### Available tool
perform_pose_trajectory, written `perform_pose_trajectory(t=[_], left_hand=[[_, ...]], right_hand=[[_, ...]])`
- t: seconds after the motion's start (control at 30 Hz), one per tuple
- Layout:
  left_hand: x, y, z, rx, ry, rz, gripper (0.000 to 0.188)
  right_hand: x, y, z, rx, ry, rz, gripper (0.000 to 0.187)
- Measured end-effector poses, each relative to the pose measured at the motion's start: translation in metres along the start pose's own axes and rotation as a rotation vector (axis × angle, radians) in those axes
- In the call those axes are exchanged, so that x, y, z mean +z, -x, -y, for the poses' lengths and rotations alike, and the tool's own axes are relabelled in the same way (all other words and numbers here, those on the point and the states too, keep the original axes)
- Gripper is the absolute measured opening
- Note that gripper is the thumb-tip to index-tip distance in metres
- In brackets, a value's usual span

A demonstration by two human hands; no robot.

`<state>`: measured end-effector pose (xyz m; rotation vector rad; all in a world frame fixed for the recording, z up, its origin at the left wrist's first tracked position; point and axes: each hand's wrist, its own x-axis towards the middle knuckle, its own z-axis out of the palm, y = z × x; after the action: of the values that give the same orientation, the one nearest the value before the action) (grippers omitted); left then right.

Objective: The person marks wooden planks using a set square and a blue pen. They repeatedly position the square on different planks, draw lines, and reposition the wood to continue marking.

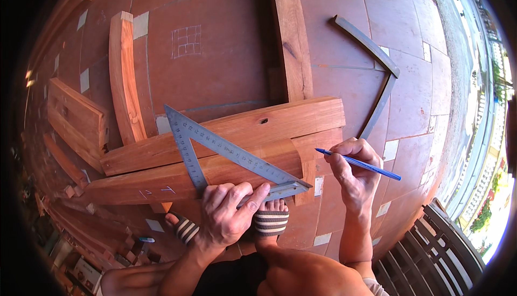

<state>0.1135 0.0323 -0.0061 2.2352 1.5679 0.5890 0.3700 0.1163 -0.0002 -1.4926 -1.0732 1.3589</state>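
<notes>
My left hand [225,212] is closed on the thick edge of a metal triangular set square [229,149]. The square lies across the near wooden beam [145,184], its pointed tip reaching over the farther beam [226,130]. Pencil-like white marks show on the near beam's left end, and a small dark mortise slot is cut in the farther one. My right hand [353,175] pinches a blue ballpoint pen [360,165], tip pointing left, just off the right ends of the beams. The pen tip appears apart from the wood.
Under the beams, a timber [293,43] runs away from me; another post [125,75] stretches out at left. An angled metal bar [379,62] lies on the tiled floor [226,70] at right. More wood pieces [75,115] sit far left. A dark slatted bench [431,247] stands lower right.
</notes>
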Motion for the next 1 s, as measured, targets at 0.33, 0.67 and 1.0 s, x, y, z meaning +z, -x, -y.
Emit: perform_pose_trajectory(t=[0.33,0.67,1.0], left_hand=[[0.000,0.000,0.000,-0.011,0.029,0.017,0.038],[-0.002,-0.001,-0.002,-0.024,0.018,0.029,0.039],[0.000,-0.001,-0.002,-0.020,-0.008,0.014,0.032]], right_hand=[[-0.001,-0.001,0.006,0.011,0.078,-0.024,0.006],[0.008,-0.001,0.021,-0.083,0.094,0.100,0.006],[0.043,-0.004,0.028,-0.128,0.340,0.312,0.010]])
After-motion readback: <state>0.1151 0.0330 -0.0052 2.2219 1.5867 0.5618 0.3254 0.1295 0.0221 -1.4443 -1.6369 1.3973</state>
